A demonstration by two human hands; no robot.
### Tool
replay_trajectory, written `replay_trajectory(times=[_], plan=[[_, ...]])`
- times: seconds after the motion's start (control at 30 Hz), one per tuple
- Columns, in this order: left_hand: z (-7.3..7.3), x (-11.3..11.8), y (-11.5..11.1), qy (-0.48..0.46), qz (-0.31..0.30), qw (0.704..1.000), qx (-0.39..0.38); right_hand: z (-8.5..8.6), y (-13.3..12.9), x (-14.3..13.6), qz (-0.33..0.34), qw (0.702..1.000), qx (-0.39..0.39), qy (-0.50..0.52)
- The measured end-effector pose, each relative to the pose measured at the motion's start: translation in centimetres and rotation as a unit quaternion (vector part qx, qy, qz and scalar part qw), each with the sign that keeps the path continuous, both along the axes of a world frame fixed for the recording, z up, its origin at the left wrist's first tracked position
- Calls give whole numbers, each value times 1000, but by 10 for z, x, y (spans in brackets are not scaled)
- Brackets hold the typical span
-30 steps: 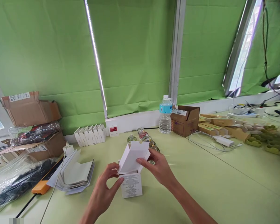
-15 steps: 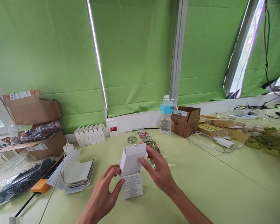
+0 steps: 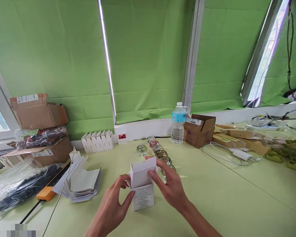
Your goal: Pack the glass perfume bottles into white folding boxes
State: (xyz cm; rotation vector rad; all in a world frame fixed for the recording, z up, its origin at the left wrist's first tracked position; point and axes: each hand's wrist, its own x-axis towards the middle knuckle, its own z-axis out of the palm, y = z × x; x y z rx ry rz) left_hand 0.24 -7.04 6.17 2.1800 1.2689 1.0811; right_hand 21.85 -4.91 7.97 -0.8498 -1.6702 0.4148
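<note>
A small white box (image 3: 141, 175) with raised flaps is held between both hands above the table. My left hand (image 3: 115, 200) pinches its left side, thumb low and fingers at the edge. On the right, my right hand (image 3: 168, 181) grips the box with the thumb on its near face and the fingers behind. Just below it, a white panel with small printed text (image 3: 143, 197) faces up; whether it is joined to the box I cannot tell. Beyond my right hand stands a row of shiny glass ornaments (image 3: 160, 152), with a single clear one (image 3: 141, 149) to their left.
Flat white card pieces (image 3: 85, 181) lie at the left, near an orange power strip (image 3: 46, 193) and plastic bags. Several white boxes (image 3: 97, 142) stand at the back. A water bottle (image 3: 178, 123), a cardboard box (image 3: 199, 130) and a white charger (image 3: 240, 153) are behind right.
The box is tilted differently, its near face looking shorter and its top flap more upright. Both hands keep hold of it. The whole view has shifted slightly.
</note>
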Motion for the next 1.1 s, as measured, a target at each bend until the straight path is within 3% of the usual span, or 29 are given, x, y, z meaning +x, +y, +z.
replay_trajectory(times=[0.47,0.67,0.9,1.1], plan=[[-7,2,1,-1,25,999,-39,3,-4,-4,-4,997,41,-71],[-10,1,5,4,48,998,-43,0,-2,-4,-11,988,116,-105],[-12,-4,10,21,100,994,-39,-3,5,0,-26,977,47,-206],[-15,-5,12,45,116,992,-17,-5,4,2,-40,977,101,-182]])
